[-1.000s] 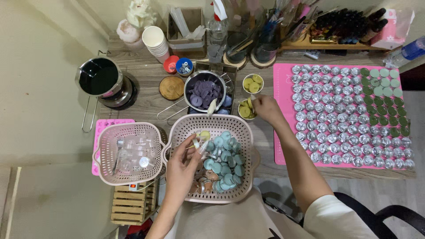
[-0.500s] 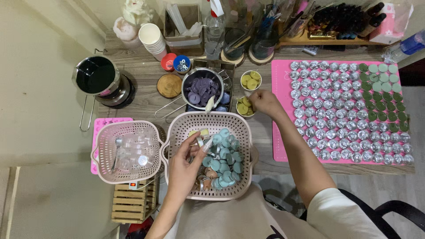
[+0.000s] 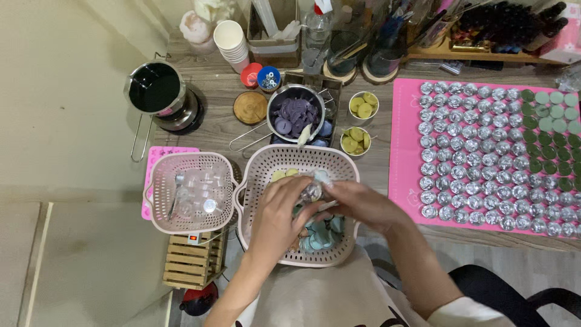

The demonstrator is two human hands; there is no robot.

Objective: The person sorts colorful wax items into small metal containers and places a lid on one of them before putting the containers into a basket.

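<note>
Far to the left of the hands a dark pot (image 3: pixel 156 88) sits on a small burner. Nearer, just left of the left hand, stands a pink basket (image 3: pixel 158 206) holding clear little cups, resting partly on a wooden crate (image 3: pixel 189 266).

The left hand (image 3: pixel 279 212) and the right hand (image 3: pixel 357 203) meet over a second pink basket (image 3: pixel 266 166), which has pale blue-green discs (image 3: pixel 318 236) lying in it under the palms. Both hands are curled, fingertips pinched together on one small silvery cup (image 3: pixel 312 192), held just above the basket's middle. The cup is blurred, so what is in it cannot be made out.

Beyond the hands, further up the table, is a metal bowl (image 3: pixel 295 115) of purple pieces with a round wooden coaster (image 3: pixel 250 107) at its left and two small bowls (image 3: pixel 363 104) of yellow-green discs at its right. A stack of paper cups (image 3: pixel 233 39) stands behind those.

To the right of the right hand lies a pink mat (image 3: pixel 402 157) covered in rows of silvery cups (image 3: pixel 472 151), with green-filled ones (image 3: pixel 554 133) at its far right end. The right forearm runs down toward a black chair (image 3: pixel 514 290) at the lower right.
</note>
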